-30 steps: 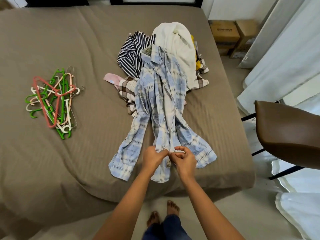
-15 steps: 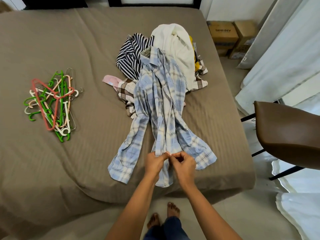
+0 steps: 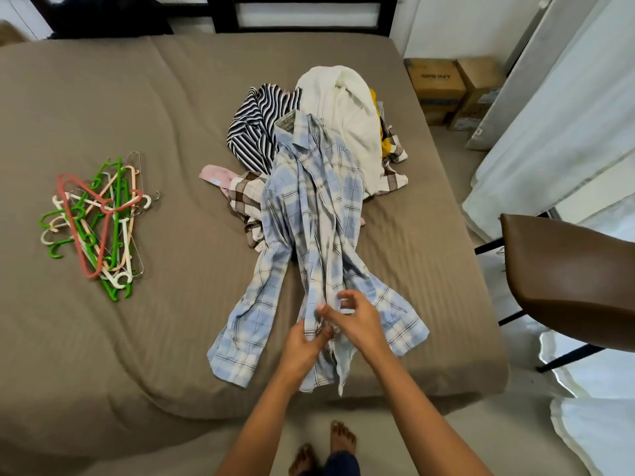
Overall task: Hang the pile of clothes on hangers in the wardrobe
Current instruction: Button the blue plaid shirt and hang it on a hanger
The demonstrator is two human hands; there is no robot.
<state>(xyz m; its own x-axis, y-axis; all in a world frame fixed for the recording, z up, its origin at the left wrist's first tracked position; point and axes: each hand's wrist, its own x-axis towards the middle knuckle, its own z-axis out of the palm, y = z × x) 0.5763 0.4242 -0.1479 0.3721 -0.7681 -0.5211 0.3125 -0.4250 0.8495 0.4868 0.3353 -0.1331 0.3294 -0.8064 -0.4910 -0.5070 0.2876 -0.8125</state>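
Left grip point(image 3: 303, 348) pinching plaid shirt point(image 3: 311, 207), right grip point(image 3: 360, 321) pinching it higher than before

Both bare forearms reach forward over the near edge of the bed point(image 3: 137, 355), the hands touching. The left hand point(image 3: 305, 348) grips a fold of the blue plaid shirt point(image 3: 309, 218) with curled fingers. The right hand point(image 3: 357, 321), just beyond it, pinches the same cloth between thumb and bent fingers.
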